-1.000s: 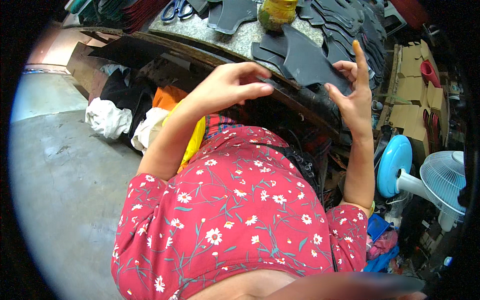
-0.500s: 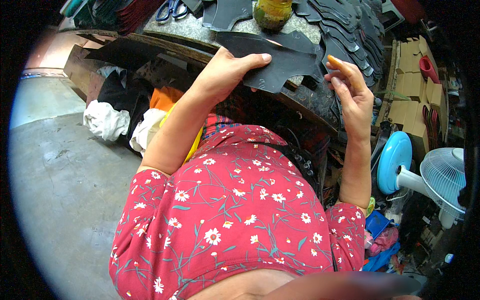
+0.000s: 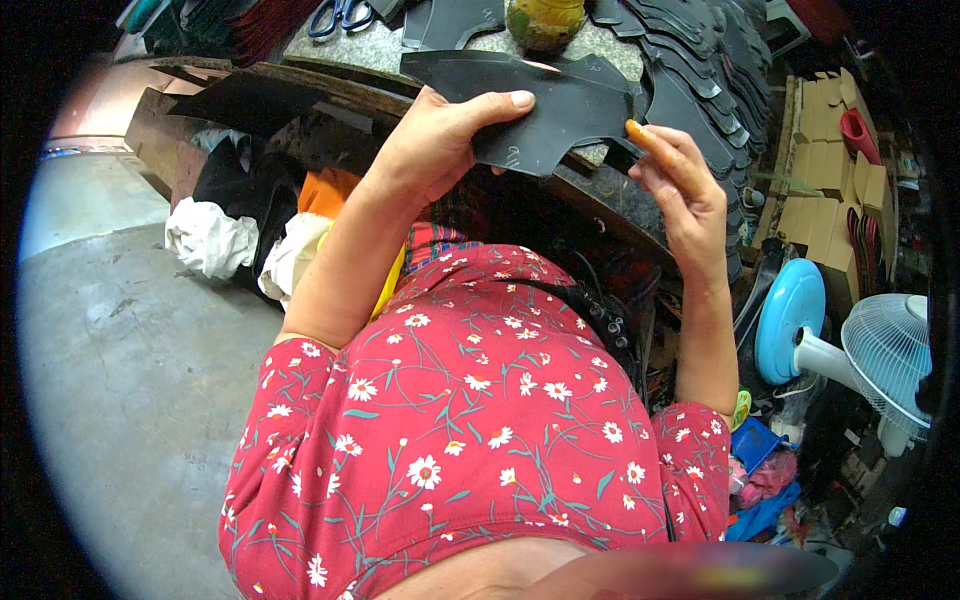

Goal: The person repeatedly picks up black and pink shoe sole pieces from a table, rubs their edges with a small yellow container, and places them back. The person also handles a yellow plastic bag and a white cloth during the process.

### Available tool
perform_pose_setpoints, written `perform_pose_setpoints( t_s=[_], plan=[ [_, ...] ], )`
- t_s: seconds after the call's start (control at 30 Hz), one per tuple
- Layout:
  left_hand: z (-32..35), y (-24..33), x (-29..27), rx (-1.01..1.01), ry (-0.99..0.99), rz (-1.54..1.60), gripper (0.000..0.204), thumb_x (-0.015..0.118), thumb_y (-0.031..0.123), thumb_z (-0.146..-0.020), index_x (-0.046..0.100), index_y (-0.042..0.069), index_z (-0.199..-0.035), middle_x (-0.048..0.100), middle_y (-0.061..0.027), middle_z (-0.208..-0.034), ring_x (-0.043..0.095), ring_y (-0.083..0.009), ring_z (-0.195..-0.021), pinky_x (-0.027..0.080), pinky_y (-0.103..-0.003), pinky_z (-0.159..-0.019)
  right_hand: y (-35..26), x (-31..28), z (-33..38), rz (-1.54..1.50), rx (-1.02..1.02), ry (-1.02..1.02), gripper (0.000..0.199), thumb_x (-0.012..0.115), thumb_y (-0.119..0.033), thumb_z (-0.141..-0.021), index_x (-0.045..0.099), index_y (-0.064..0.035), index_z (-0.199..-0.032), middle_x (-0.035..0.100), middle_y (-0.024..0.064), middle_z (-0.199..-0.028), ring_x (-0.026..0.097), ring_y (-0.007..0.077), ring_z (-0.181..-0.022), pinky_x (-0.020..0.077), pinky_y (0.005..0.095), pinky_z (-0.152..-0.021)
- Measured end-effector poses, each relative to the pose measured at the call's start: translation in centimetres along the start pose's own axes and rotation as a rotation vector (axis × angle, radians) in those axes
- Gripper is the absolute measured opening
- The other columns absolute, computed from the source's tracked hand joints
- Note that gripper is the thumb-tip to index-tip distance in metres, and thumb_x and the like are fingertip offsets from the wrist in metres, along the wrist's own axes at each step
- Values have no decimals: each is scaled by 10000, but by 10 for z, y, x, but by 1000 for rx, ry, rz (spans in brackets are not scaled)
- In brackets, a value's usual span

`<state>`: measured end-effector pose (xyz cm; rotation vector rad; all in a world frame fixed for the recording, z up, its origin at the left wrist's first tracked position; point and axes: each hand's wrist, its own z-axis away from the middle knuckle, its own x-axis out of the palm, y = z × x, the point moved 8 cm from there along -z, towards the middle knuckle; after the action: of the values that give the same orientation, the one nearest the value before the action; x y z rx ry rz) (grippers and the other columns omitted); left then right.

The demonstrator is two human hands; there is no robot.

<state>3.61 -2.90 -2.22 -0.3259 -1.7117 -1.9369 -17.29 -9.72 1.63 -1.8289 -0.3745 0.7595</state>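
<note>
A flat black cut piece (image 3: 555,120), like leather or sheet material with a notched outline, is held above the near edge of the workbench. My left hand (image 3: 435,140) grips its left part, thumb on top and the other fingers mostly hidden underneath. At the piece's right edge is my right hand (image 3: 690,195), its stained yellow-orange index finger stretched to that edge and the other fingers loosely bent. I see nothing held in it. Behind the piece stands a jar (image 3: 545,22) smeared yellow, beside another black piece (image 3: 448,25) lying on a speckled slab (image 3: 360,52).
Overlapping black pieces (image 3: 690,70) fan out along the bench's right side. Blue-handled scissors (image 3: 338,18) lie at the far left. Cardboard boxes (image 3: 810,220) and a white-and-blue electric fan (image 3: 885,350) stand to the right. White cloth (image 3: 210,238) hangs at the left.
The black piece and my left hand have shifted slightly left and up. My right hand has moved left, bringing its index fingertip to the piece's right edge.
</note>
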Motion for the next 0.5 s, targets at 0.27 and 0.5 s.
perform_pose_setpoints(
  t_s=[0.27,0.5],
  plan=[
    [-2,5,13,111,-61,95,291,708,106,-881,625,-3,-1138,703,-89,-972,711,-156,-817,615,-295,-689,-4,26,8,18,7,-104,720,643,-53,-897,324,-76,-1542,588,90,-1201,557,108,-849,481,241,-788],
    [-3,4,16,124,-30,43,267,703,89,-887,637,-9,-1126,698,-79,-1014,695,-151,-852,599,-297,-732,-13,44,10,229,-52,-162,741,649,-32,-868,339,-79,-1539,576,126,-1235,587,125,-816,494,243,-757]
  ],
)
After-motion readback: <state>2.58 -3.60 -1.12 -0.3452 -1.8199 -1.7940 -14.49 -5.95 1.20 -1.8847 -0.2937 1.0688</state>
